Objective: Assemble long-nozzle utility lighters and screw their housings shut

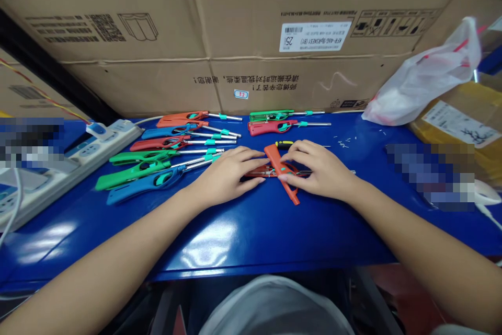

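Note:
My left hand is closed on the handle end of an orange gas lighter, which lies on the blue table with inner parts showing. An orange lighter casing half slants across it, its wide end away from me. My right hand has its thumb and fingers closed on this casing half, over the middle of the lighter. Just behind lies a yellow-and-black screwdriver, its shaft partly hidden by the right hand. A red lighter and a green lighter lie farther back.
Several orange, blue, red and green lighters lie in a stack to the left. A white power strip runs along the left side. Cardboard stands behind the table. At right are a plastic bag and a taped box.

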Demonstrator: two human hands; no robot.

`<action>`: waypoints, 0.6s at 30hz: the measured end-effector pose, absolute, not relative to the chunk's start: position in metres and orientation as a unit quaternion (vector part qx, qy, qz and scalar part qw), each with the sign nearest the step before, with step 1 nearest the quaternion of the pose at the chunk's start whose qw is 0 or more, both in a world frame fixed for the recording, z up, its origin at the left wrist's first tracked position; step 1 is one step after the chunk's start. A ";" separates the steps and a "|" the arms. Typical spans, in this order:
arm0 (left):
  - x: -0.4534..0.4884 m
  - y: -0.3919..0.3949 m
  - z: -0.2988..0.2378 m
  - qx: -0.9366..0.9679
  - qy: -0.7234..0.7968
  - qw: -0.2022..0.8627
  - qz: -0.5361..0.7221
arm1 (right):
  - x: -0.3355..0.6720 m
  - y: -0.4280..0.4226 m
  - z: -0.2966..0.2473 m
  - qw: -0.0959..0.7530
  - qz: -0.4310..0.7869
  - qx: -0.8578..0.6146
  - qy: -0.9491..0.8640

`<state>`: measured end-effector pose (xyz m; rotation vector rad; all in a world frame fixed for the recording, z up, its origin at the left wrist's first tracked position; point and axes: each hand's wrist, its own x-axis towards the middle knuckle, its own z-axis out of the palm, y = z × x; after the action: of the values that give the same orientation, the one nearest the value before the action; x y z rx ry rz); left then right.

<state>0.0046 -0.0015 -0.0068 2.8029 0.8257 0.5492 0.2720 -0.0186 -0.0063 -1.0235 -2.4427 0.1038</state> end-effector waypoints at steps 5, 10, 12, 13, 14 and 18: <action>0.006 -0.001 -0.012 0.937 0.280 0.088 0.188 | 0.264 -0.029 0.001 0.132 0.034 -0.433 -0.891; 0.008 -0.002 -0.015 0.937 0.275 0.067 0.206 | 0.265 -0.029 0.000 0.147 0.079 -0.429 -0.888; 0.008 -0.002 -0.015 0.938 0.271 0.056 0.208 | 0.269 -0.026 -0.001 0.174 0.094 -0.414 -0.889; 0.008 -0.002 -0.014 0.939 0.269 0.053 0.209 | 0.271 -0.025 -0.002 0.191 0.101 -0.400 -0.891; 0.008 -0.002 -0.014 0.939 0.266 0.051 0.210 | 0.273 -0.023 -0.003 0.209 0.109 -0.383 -0.893; 0.007 -0.003 -0.012 0.938 0.256 0.048 0.230 | 0.279 -0.019 -0.006 0.277 0.149 -0.327 -0.891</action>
<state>0.0069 -0.0027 -0.0123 2.8588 0.7813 0.7018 0.2787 -0.0191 -0.0059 -0.8777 -2.3928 0.3992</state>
